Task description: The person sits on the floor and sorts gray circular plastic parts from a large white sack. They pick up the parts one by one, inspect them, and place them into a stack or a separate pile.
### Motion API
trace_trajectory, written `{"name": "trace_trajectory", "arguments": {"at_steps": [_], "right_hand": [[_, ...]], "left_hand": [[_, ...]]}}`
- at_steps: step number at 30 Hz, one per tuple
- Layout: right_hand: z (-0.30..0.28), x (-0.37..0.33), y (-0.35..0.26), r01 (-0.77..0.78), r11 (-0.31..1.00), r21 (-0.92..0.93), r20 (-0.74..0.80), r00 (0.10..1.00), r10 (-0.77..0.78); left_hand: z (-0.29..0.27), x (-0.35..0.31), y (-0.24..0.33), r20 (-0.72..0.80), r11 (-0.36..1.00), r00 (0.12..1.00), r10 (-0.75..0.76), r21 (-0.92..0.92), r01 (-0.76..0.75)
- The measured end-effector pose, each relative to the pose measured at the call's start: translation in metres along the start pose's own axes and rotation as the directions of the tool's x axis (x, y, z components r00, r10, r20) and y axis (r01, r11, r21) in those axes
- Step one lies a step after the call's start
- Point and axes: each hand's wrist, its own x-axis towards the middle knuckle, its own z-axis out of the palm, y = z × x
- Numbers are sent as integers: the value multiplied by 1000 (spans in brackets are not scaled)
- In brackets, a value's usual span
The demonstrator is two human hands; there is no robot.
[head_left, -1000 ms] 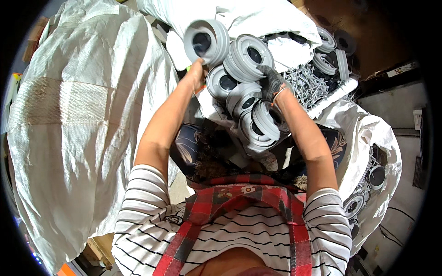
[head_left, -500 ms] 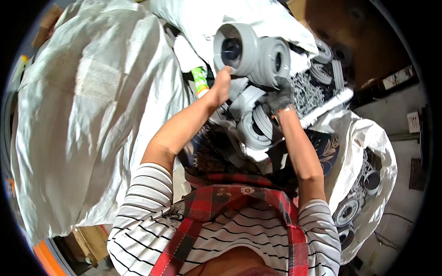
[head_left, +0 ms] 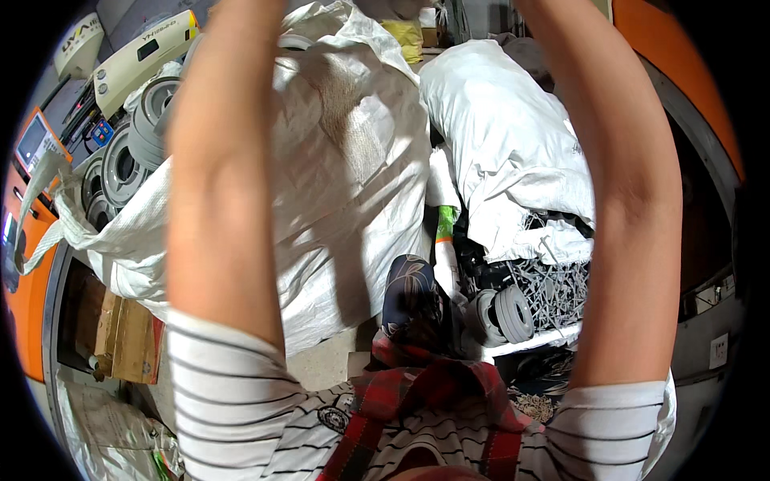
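Note:
Both my forearms reach up past the top edge, the left forearm [head_left: 220,160] on the left and the right forearm [head_left: 630,184] on the right. My hands lie beyond that edge, so whether they hold anything is hidden. Between the arms stands a large white woven sack [head_left: 353,232]. Its left side gapes around several grey round plastic parts [head_left: 124,164]. By my knee, two more grey round parts [head_left: 513,314] rest beside a heap of thin grey plastic sprues [head_left: 553,290].
A full white sack [head_left: 505,144] lies beyond the sprues. Cardboard boxes [head_left: 128,337] stand low on the left. Behind the large sack's opening is a long beige machine [head_left: 144,62]. An orange panel [head_left: 678,48] curves at the upper right.
My view has swung left and up. Both arms went from the grey parts in front of me to raised and stretched out. The large grey parts near my hands are out of sight.

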Motion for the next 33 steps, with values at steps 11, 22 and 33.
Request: {"name": "trace_trajectory", "arguments": {"at_steps": [11, 22, 33], "right_hand": [[-117, -95, 145, -412, 26, -911, -351, 807, 475], [-177, -436, 212, -535, -151, -831, -456, 501, 736], [-178, -493, 251, -468, -168, -867, -375, 392, 841]], "left_hand": [[-13, -20, -7, 299, 338, 944, -138, 911, -239], [-58, -54, -120, 317, -125, 647, -694, 831, -541], [-77, -69, -66, 270, 49, 513, -815, 914, -402]]}}
